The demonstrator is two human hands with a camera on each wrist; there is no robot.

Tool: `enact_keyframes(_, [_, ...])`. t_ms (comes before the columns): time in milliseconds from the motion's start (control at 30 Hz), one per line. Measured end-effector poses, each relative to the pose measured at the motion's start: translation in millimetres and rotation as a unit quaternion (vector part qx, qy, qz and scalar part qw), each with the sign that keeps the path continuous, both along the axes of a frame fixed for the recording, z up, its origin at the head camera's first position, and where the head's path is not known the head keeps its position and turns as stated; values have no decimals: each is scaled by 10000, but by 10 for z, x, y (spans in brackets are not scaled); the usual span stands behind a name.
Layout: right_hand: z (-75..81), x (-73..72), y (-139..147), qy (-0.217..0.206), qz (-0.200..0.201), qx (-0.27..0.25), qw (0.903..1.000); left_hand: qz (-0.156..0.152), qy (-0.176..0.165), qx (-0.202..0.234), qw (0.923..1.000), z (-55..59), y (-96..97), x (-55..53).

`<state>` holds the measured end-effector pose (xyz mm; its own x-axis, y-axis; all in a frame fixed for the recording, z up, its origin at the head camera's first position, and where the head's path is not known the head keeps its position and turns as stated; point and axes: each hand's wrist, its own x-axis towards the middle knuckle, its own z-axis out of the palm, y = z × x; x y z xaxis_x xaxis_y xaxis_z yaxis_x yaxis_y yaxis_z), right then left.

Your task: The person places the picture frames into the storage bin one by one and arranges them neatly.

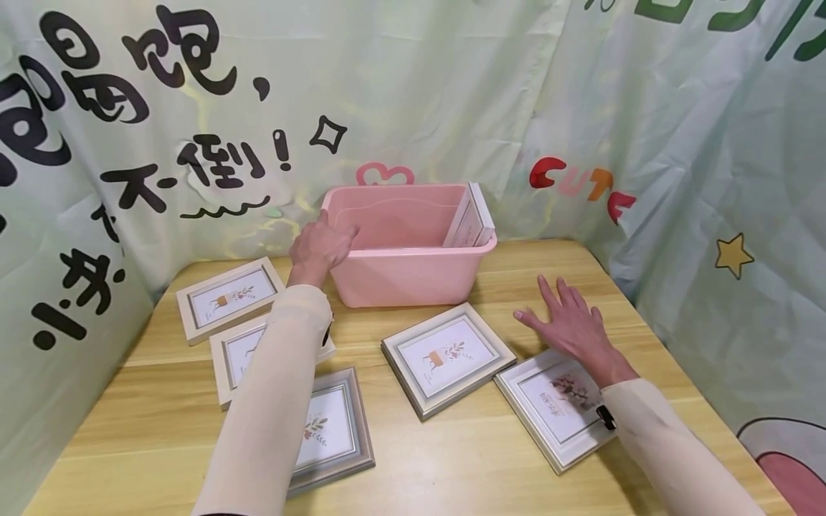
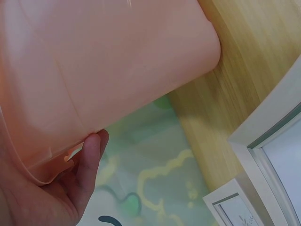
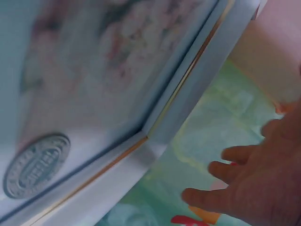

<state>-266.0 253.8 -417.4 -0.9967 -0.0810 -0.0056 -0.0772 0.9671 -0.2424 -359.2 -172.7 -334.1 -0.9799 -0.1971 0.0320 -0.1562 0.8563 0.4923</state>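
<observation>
A pink plastic bin (image 1: 406, 279) stands at the back of the table, with a white picture frame (image 1: 476, 215) leaning inside its right end. My left hand (image 1: 319, 247) grips the bin's left rim; in the left wrist view, fingers (image 2: 89, 157) curl around the rim by a handle slot. Over at the right, my right hand (image 1: 574, 326) hovers with its fingers spread and holds nothing. Just below it lies a white picture frame (image 1: 548, 412) with a pink blossom print, partly covered by the wrist. Another frame (image 1: 448, 358), with a deer-like print, touches that one's corner.
On the left lie a cream frame (image 1: 229, 297), a second pale frame (image 1: 235, 355) and a grey-brown frame (image 1: 342, 430), the latter two partly behind my left sleeve. A printed curtain (image 1: 413, 86) hangs close behind the wooden table (image 1: 413, 473) and along both sides.
</observation>
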Motion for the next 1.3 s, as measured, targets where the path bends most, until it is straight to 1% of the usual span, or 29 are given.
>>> enact_keyframes(233, [12, 131, 57, -338, -20, 74, 9994, -7, 8, -46, 10000, -9, -14, 3])
enact_keyframes(400, [32, 236, 105, -600, 10, 218, 9980, -1, 33, -30, 10000, -9, -17, 2])
enact_keyframes(600, [37, 359, 185, -779, 68, 307, 9965, 16, 43, 17, 10000, 1, -6, 3])
enact_keyframes(733, [13, 443, 222, -923, 65, 358, 9951, 20, 29, -9, 10000, 6, -3, 8])
enact_keyframes(933, [-47, 551, 297, -997, 187, 336, 9943, 30, 34, 11, 10000, 16, 1, 6])
enact_keyframes(1133, [-103, 613, 348, -1099, 244, 350, 9930, 20, -18, 10, 10000, 8, 8, 0])
enact_keyframes(1300, [-161, 635, 370, -971, 250, 417, 9941, 26, -5, -43, 10000, 2, 9, -3])
